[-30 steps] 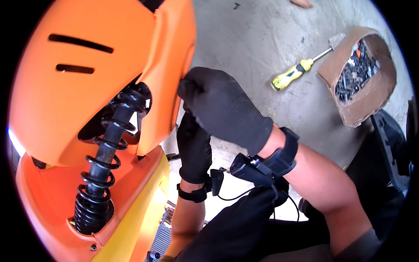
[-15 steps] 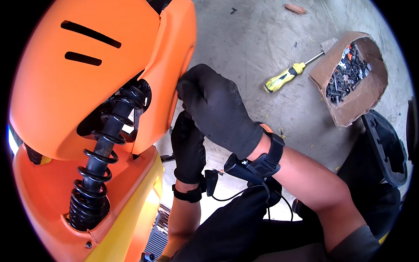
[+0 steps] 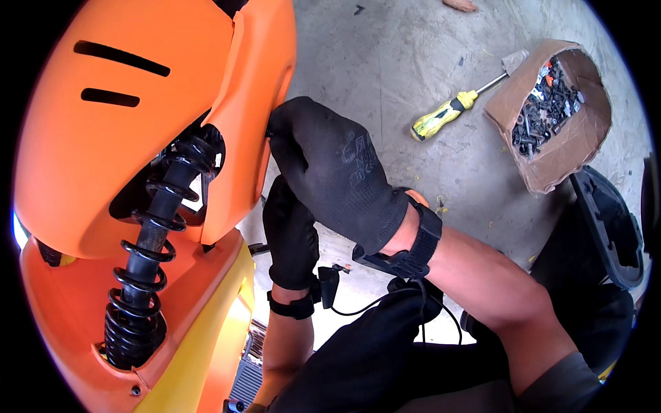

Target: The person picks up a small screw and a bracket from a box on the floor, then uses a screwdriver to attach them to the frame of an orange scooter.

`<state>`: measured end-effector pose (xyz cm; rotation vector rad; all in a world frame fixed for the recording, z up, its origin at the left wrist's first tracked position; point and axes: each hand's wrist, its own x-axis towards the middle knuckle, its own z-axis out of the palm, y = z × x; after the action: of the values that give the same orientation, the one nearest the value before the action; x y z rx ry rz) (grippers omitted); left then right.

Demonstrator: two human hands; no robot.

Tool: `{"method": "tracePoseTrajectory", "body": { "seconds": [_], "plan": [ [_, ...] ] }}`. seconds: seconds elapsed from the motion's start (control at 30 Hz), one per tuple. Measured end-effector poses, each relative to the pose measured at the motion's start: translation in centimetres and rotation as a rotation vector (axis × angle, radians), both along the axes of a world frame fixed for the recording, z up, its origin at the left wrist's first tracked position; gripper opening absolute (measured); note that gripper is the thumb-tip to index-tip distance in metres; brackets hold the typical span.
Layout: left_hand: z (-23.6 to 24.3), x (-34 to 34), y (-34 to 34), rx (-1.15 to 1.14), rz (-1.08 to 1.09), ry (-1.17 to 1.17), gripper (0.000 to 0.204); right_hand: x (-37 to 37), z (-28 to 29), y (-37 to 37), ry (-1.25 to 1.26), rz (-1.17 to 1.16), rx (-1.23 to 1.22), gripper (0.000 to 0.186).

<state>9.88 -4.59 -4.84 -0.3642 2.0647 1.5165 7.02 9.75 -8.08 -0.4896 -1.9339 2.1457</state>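
My right hand (image 3: 337,165), in a black knit glove, is closed at the outer edge of the orange body panel (image 3: 260,89). Its thumb and forefinger pinch together there, around something small and dark that I cannot make out. Just below, my gloved left hand (image 3: 292,230) reaches up along the back of the same panel. Its fingertips are hidden behind the panel and my right hand. Beside the panel, a black coil spring shock absorber (image 3: 155,241) runs down from an opening to the lower orange part.
A yellow-and-black screwdriver (image 3: 441,118) lies on the grey concrete floor (image 3: 385,41). Right of it stands a torn cardboard box (image 3: 571,148) holding many small dark fasteners. A black plastic part (image 3: 613,227) rests by my leg, and a cable (image 3: 372,313) hangs between my wrist straps.
The orange panel and shock absorber sit slightly further left in view. My right hand has shifted slightly left with them, its pinch still at the panel edge.
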Motion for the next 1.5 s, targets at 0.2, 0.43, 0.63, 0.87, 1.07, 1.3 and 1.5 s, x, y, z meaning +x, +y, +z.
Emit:
{"method": "tracePoseTrajectory", "body": {
  "seconds": [0.2, 0.43, 0.63, 0.87, 1.07, 1.3, 1.5],
  "plan": [
    [-0.1, -0.1, -0.3, -0.016, -0.021, -0.013, 0.037, -0.1, -0.3, -0.2, 0.036, -0.056, 0.034, 0.014],
    [0.2, -0.2, 0.8, -0.041, 0.034, 0.005, 0.019, -0.2, -0.4, -0.4, 0.056, -0.063, 0.026, 0.013],
    [0.0, -0.1, 0.0, -0.030, -0.014, 0.017, 0.031, -0.7, -0.2, 0.0, 0.038, -0.013, 0.090, 0.011],
    [0.4, -0.4, 1.9, 0.037, 0.061, 0.020, 0.022, -1.7, 1.6, 2.5, -0.453, 0.310, -0.601, 0.015],
    [0.9, -0.7, 2.2, 0.058, 0.135, -0.006, 0.021, -1.6, 3.3, 1.5, -0.404, 0.090, -0.635, 0.014],
    [0.3, -0.8, 1.4, 0.033, 0.047, 0.054, 0.020, -0.7, 2.9, 0.8, -0.281, 0.087, -0.343, 0.011],
    [0.6, -0.9, 1.4, 0.034, 0.043, 0.031, 0.019, -0.6, 2.2, 0.3, -0.239, 0.084, -0.071, 0.012]
  ]
}}
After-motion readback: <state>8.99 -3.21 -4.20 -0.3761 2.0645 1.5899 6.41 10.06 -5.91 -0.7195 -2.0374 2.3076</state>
